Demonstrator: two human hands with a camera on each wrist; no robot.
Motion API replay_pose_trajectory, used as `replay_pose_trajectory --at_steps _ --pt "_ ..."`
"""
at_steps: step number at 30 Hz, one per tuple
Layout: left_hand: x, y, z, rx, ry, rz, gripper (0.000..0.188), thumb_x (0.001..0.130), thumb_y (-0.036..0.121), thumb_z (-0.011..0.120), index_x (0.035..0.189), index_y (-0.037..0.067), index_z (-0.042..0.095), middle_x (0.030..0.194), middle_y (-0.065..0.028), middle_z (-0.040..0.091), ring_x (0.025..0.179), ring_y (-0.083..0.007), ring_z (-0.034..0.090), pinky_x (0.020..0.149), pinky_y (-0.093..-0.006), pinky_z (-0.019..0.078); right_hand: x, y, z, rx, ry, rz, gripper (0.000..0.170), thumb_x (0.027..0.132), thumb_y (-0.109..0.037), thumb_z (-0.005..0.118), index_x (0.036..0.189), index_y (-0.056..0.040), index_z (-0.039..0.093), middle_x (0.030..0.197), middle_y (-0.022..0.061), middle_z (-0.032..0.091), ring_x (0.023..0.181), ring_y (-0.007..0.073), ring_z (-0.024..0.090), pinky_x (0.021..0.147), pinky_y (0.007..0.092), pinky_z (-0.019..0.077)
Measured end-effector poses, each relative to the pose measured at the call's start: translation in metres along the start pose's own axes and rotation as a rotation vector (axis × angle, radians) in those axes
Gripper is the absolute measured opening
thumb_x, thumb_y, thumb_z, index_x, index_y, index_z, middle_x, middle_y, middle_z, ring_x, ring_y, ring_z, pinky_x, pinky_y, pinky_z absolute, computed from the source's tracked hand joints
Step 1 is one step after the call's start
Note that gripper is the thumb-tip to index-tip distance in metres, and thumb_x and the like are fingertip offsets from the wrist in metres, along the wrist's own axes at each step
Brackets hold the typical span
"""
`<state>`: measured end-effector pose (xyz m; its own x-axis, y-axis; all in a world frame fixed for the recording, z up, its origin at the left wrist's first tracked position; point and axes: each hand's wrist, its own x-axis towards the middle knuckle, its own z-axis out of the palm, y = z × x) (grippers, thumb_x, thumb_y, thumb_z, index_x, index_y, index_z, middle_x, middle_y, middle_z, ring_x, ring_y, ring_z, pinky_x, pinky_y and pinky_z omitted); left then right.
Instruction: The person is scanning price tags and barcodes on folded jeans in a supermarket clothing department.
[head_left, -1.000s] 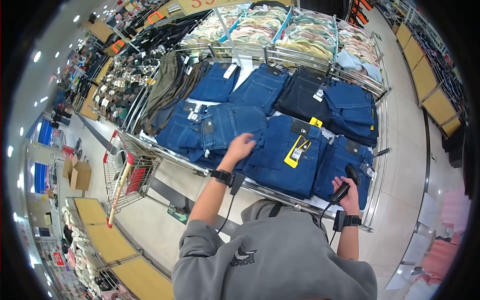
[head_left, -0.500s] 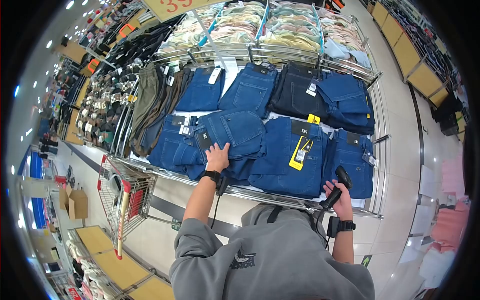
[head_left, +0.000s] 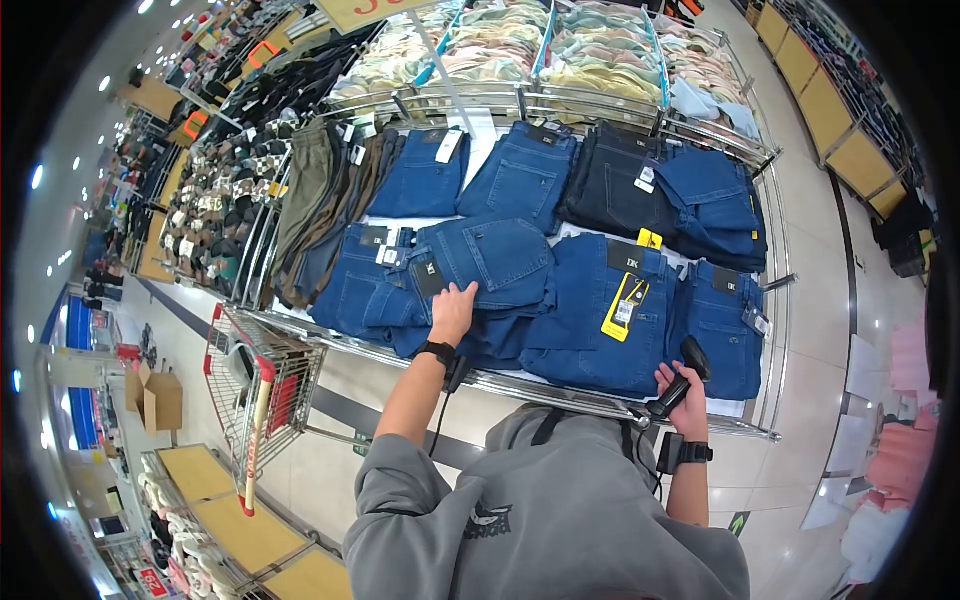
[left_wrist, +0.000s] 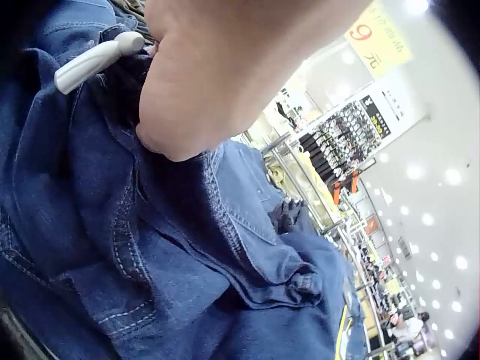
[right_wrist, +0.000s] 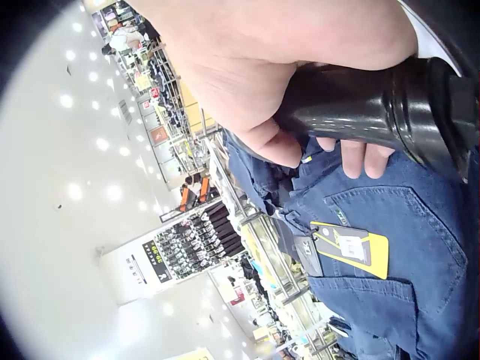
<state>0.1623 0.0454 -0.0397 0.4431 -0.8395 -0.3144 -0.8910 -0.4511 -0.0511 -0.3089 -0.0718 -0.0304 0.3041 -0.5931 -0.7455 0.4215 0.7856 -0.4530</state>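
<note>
My left hand [head_left: 453,312] holds the waistband edge of a folded pair of blue jeans [head_left: 500,255], fingers over the top beside its dark label patch [head_left: 428,278]. These jeans lie tilted over other folded jeans at the front left of the display. In the left wrist view, a white security tag [left_wrist: 97,64] sticks out beside that hand, whose fingertips are hidden. My right hand [head_left: 687,395] grips the handle of a black barcode scanner [head_left: 695,355] above the front right edge. Beside it lie jeans [head_left: 590,340] with a yellow-and-black hang tag [head_left: 624,308].
More folded jeans [head_left: 515,175] fill the back row, with olive and brown trousers [head_left: 315,195] at left. A metal rail [head_left: 560,393] runs along the display's front. Pale garments [head_left: 600,60] lie in bins behind. A shopping cart [head_left: 255,400] stands at left.
My left hand has moved left from the jeans' lower middle to their waistband. The jeans' label end has turned towards me. My right hand keeps holding the scanner near the front edge.
</note>
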Motion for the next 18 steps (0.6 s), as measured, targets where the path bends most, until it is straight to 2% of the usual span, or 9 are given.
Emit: replay_pose_trajectory --at_steps 2,8,9,12,13,16,18 --pt "-0.007 -0.008 0.008 -0.016 0.099 0.028 0.043 0.086 0.008 0.055 0.125 0.024 0.059 0.110 -0.0184 0.063 0.104 -0.0345 0.064 0.082 -0.0429 0.0539 0.003 -0.001 0.001 -0.006 0.001 0.013 0.037 0.087 -0.018 0.060 0.120 -0.0036 0.050 0.117 0.0179 0.061 0.104 0.0309 0.062 0.077 0.0351 0.0530" --pt "-0.017 -0.034 0.002 -0.188 0.180 0.074 0.057 0.080 0.005 0.058 0.131 0.028 0.058 0.127 -0.0170 0.059 0.106 -0.0323 0.062 0.089 -0.0437 0.0523 0.008 -0.003 0.004 -0.045 -0.010 0.039 0.037 0.088 -0.018 0.059 0.120 -0.0028 0.050 0.117 0.0188 0.061 0.102 0.0303 0.063 0.076 0.0344 0.0532" --pt "-0.020 -0.035 -0.007 -0.239 0.120 0.039 0.054 0.081 0.009 0.063 0.131 0.029 0.058 0.136 -0.0160 0.054 0.113 -0.0325 0.060 0.092 -0.0439 0.0509 0.006 -0.004 0.005 -0.062 -0.011 0.034 0.037 0.088 -0.017 0.059 0.120 -0.0026 0.050 0.116 0.0191 0.062 0.102 0.0298 0.063 0.076 0.0337 0.0528" --pt "-0.031 -0.030 -0.020 -0.290 0.041 -0.039 0.052 0.080 0.014 0.068 0.129 0.029 0.061 0.136 -0.0199 0.053 0.124 -0.0350 0.053 0.102 -0.0425 0.0457 0.000 -0.005 0.004 -0.095 -0.010 0.023 0.036 0.088 -0.017 0.059 0.120 -0.0022 0.051 0.115 0.0192 0.063 0.101 0.0294 0.064 0.076 0.0329 0.0523" --pt "-0.029 -0.033 -0.010 -0.281 -0.034 -0.044 0.054 0.079 0.021 0.072 0.130 0.031 0.060 0.142 -0.0181 0.048 0.131 -0.0358 0.046 0.105 -0.0460 0.0423 -0.001 -0.005 0.003 -0.103 -0.012 0.020 0.036 0.088 -0.017 0.060 0.120 -0.0021 0.051 0.114 0.0192 0.063 0.101 0.0294 0.064 0.076 0.0329 0.0523" --pt "-0.029 -0.024 0.006 -0.065 -0.037 0.007 0.054 0.079 0.021 0.072 0.130 0.032 0.060 0.146 -0.0174 0.043 0.133 -0.0363 0.043 0.106 -0.0506 0.0395 0.002 -0.010 -0.003 -0.099 -0.019 0.027 0.037 0.088 -0.016 0.059 0.121 -0.0023 0.050 0.116 0.0200 0.062 0.102 0.0307 0.063 0.075 0.0343 0.0537" --pt "-0.024 -0.016 0.015 0.000 -0.037 -0.033 0.058 0.079 0.019 0.071 0.133 0.033 0.056 0.146 -0.0173 0.043 0.133 -0.0357 0.043 0.106 -0.0524 0.0376 0.001 -0.015 -0.005 -0.103 -0.002 0.032 0.037 0.088 -0.016 0.059 0.121 -0.0019 0.050 0.115 0.0202 0.062 0.101 0.0308 0.063 0.075 0.0339 0.0538"
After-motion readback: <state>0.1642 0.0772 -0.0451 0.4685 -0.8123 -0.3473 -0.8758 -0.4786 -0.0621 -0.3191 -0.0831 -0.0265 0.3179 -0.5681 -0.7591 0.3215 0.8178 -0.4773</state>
